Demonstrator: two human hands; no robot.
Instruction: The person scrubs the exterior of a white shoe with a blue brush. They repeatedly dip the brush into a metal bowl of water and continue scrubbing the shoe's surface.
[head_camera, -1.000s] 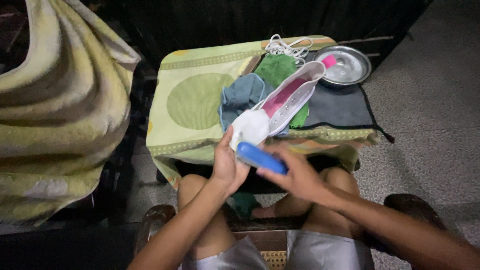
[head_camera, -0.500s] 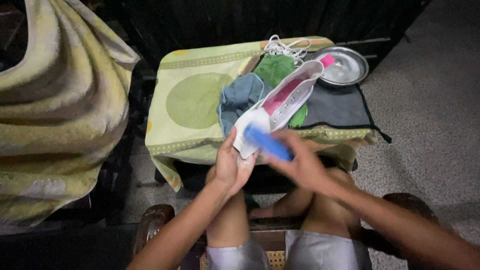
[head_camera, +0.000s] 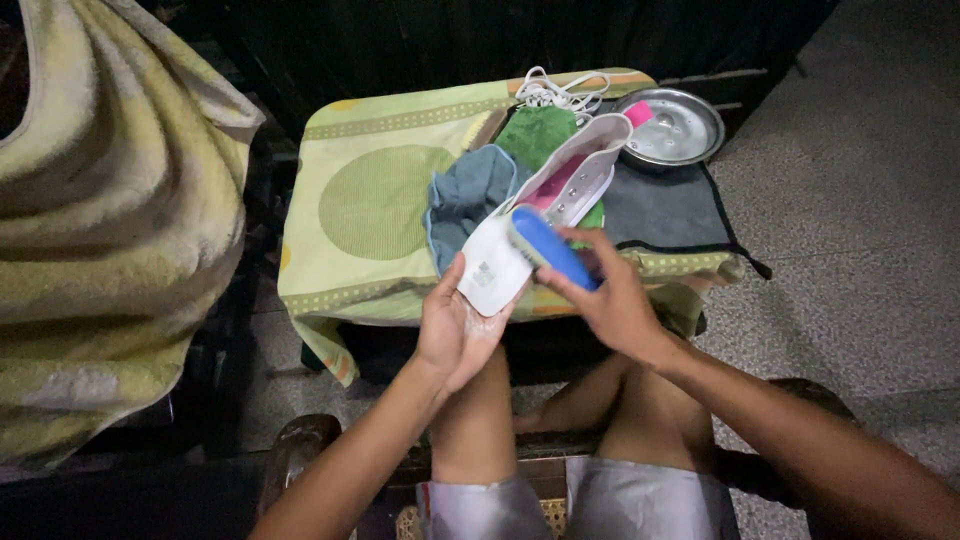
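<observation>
- The left hand (head_camera: 455, 325) cups the toe end of a white high-top shoe (head_camera: 545, 215) from below, palm up, its fingers curled around the rubber toe cap so the shoe is gripped firmly.
- The shoe is held up just in front of the near edge of the surface (head_camera: 380, 200), tilted, with the toe toward the person and the pink-lined opening pointing away toward the far right corner.
- The right hand (head_camera: 610, 295) closes its fingers around a blue scrubbing brush (head_camera: 550, 248), thumb on the near side and the other fingers wrapped over the back; the brush lies against the side of the shoe near the toe.
- The surface is covered with a light green cloth bearing a large darker green circle.
- A blue-grey rag (head_camera: 465, 195) lies crumpled just left of the shoe, and a green rag (head_camera: 540, 135) lies behind it, partly under the shoe.
- White laces (head_camera: 560, 95) sit in a loose heap at the far edge of the surface.
- A round metal bowl (head_camera: 670, 130) stands at the far right corner on a dark cloth (head_camera: 655, 210).
- A yellow-green striped blanket (head_camera: 100, 230) hangs in folds to the left, well apart from the hands.
- The person's bare knees show below the hands.
</observation>
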